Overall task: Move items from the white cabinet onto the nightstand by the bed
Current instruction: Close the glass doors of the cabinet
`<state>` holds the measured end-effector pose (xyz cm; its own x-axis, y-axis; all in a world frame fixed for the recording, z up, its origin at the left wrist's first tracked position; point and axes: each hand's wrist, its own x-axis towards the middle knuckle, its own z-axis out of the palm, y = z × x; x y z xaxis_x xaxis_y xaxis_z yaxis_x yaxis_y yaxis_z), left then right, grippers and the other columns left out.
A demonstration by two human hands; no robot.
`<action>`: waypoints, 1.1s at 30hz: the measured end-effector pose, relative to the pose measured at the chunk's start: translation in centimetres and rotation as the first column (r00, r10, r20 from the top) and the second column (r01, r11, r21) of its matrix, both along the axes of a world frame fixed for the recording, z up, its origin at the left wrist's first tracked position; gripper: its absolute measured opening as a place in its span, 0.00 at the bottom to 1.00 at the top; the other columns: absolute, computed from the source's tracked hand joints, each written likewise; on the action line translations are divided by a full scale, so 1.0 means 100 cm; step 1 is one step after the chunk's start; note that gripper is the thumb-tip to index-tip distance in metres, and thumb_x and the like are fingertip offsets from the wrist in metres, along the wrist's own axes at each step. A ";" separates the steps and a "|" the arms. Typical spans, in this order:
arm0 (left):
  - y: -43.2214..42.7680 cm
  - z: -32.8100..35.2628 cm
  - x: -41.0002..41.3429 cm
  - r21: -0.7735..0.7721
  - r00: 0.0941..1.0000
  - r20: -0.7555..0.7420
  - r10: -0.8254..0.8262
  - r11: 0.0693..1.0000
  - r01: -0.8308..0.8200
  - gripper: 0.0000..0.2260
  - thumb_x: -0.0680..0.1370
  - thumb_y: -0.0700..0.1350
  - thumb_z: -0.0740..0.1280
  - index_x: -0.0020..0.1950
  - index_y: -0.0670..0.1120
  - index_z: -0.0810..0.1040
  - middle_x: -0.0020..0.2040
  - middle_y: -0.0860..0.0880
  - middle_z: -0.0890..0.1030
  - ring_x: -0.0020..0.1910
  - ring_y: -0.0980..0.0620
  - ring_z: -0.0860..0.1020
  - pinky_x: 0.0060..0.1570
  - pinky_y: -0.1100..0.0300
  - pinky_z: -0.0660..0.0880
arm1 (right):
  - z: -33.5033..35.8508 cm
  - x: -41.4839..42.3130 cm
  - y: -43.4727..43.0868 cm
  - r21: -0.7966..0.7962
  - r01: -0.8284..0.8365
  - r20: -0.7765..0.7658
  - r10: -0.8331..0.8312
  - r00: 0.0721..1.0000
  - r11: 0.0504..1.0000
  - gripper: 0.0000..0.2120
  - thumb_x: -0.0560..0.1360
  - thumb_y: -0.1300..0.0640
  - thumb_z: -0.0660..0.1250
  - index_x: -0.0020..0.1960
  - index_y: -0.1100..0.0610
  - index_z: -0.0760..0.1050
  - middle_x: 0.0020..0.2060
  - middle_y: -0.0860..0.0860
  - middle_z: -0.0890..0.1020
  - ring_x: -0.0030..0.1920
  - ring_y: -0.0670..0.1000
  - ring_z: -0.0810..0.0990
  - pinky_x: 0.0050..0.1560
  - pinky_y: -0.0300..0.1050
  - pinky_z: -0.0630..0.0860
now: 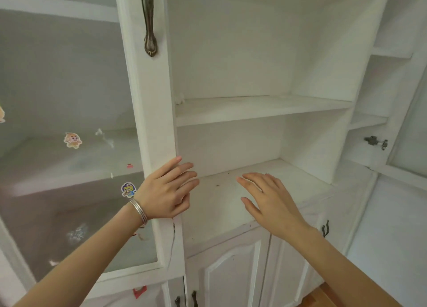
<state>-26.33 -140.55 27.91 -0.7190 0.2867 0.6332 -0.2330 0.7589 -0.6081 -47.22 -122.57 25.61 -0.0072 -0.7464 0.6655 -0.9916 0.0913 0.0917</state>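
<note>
The tall white wooden cabinet (231,108) is seen only in part: its top, its base and its far-left and right edges are cut off by the frame. Its long axis runs upright, and the open middle bay faces the camera. The nightstand and bed are not in view. Behind the frosted glass door panel (69,98) on the left, the shelves are blurred and their contents cannot be made out; small cartoon stickers (72,140) are fixed to the glass. A dark metal door handle (149,20) is cut off at the top. Two shelves of the open bay are visible; only dark specks (217,185) are noted on the lower one. The left hand (166,191), a silver bangle (138,211) at its wrist, rests against the door frame, fingers spread and holding nothing. The right hand (270,200) hovers over the lower shelf, fingers wide, holding nothing.
</note>
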 end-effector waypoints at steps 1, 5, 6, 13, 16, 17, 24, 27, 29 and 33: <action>-0.004 0.000 -0.002 -0.006 1.000 -0.008 0.002 1.000 -0.003 0.13 0.71 0.43 0.61 0.49 0.43 0.83 0.49 0.47 0.82 0.57 0.44 0.78 0.68 0.47 0.64 | 0.001 -0.005 -0.010 -0.002 -0.014 -0.013 0.014 1.000 1.000 0.20 0.76 0.49 0.55 0.64 0.55 0.73 0.57 0.50 0.78 0.58 0.50 0.72 0.60 0.51 0.70; -0.020 -0.002 -0.009 -0.026 1.000 -0.022 0.010 1.000 -0.011 0.13 0.71 0.42 0.62 0.49 0.43 0.83 0.48 0.48 0.83 0.57 0.46 0.78 0.69 0.48 0.63 | 0.010 -0.025 -0.053 -0.023 -0.064 -0.051 0.063 0.997 0.998 0.20 0.76 0.51 0.56 0.65 0.56 0.72 0.59 0.52 0.77 0.61 0.52 0.73 0.63 0.52 0.66; -0.024 -0.001 -0.010 -0.025 0.999 -0.021 0.024 0.999 -0.024 0.13 0.71 0.42 0.62 0.50 0.43 0.83 0.48 0.48 0.83 0.58 0.46 0.78 0.69 0.49 0.62 | 0.013 -0.029 -0.064 -0.043 -0.077 -0.060 0.074 0.995 0.996 0.20 0.76 0.51 0.56 0.65 0.56 0.72 0.60 0.53 0.77 0.62 0.53 0.72 0.63 0.52 0.65; -0.047 -0.002 -0.018 -0.024 0.990 0.007 0.144 0.989 -0.143 0.14 0.70 0.43 0.63 0.52 0.43 0.83 0.53 0.47 0.83 0.61 0.47 0.76 0.71 0.50 0.60 | 0.045 -0.039 -0.133 -0.186 -0.198 -0.129 0.176 0.976 0.962 0.23 0.75 0.55 0.59 0.68 0.60 0.68 0.66 0.60 0.70 0.68 0.58 0.66 0.67 0.57 0.62; -0.053 -0.001 -0.021 -0.029 0.978 0.003 0.210 0.977 -0.210 0.14 0.70 0.44 0.64 0.52 0.43 0.83 0.53 0.48 0.83 0.61 0.48 0.76 0.71 0.50 0.60 | 0.058 -0.041 -0.154 -0.218 -0.262 -0.161 0.230 0.960 0.940 0.27 0.74 0.57 0.61 0.71 0.61 0.63 0.69 0.62 0.65 0.71 0.59 0.60 0.71 0.57 0.56; -0.054 -0.001 -0.023 -0.026 0.973 0.001 0.229 0.973 -0.229 0.14 0.70 0.44 0.63 0.52 0.43 0.83 0.53 0.48 0.83 0.61 0.48 0.76 0.70 0.50 0.61 | 0.062 -0.042 -0.160 -0.232 -0.277 -0.166 0.243 0.956 0.932 0.28 0.73 0.58 0.62 0.72 0.61 0.62 0.69 0.62 0.65 0.71 0.59 0.60 0.71 0.58 0.55; -0.065 0.000 -0.027 -0.016 0.954 -0.001 0.301 0.954 -0.301 0.14 0.74 0.46 0.61 0.52 0.44 0.83 0.52 0.50 0.83 0.61 0.50 0.76 0.71 0.51 0.60 | 0.074 -0.055 -0.184 -0.299 -0.322 -0.191 0.274 0.943 0.898 0.29 0.71 0.59 0.65 0.70 0.61 0.64 0.63 0.62 0.72 0.65 0.60 0.68 0.70 0.61 0.57; -0.065 0.000 -0.027 -0.036 0.944 -0.013 0.329 0.943 -0.329 0.14 0.74 0.47 0.61 0.50 0.44 0.84 0.50 0.50 0.83 0.61 0.51 0.74 0.71 0.52 0.59 | 0.074 -0.052 -0.186 -0.350 -0.343 -0.151 0.308 0.939 0.872 0.27 0.70 0.61 0.66 0.68 0.61 0.67 0.60 0.61 0.74 0.61 0.61 0.71 0.70 0.60 0.57; -0.066 -0.002 -0.027 -0.037 0.941 -0.018 0.339 0.940 -0.340 0.13 0.73 0.47 0.61 0.48 0.44 0.84 0.48 0.51 0.83 0.61 0.51 0.74 0.71 0.52 0.59 | 0.071 -0.050 -0.187 -0.371 -0.345 -0.140 0.316 0.938 0.862 0.26 0.70 0.61 0.66 0.67 0.62 0.68 0.59 0.62 0.74 0.61 0.61 0.71 0.70 0.59 0.56; -0.064 0.000 -0.028 -0.034 0.905 0.016 0.425 0.905 -0.425 0.11 0.73 0.48 0.62 0.43 0.44 0.83 0.44 0.51 0.82 0.61 0.51 0.73 0.72 0.52 0.55 | 0.068 -0.044 -0.191 -0.406 -0.325 -0.108 0.308 0.945 0.854 0.25 0.70 0.61 0.67 0.66 0.62 0.68 0.59 0.62 0.74 0.61 0.61 0.70 0.71 0.59 0.55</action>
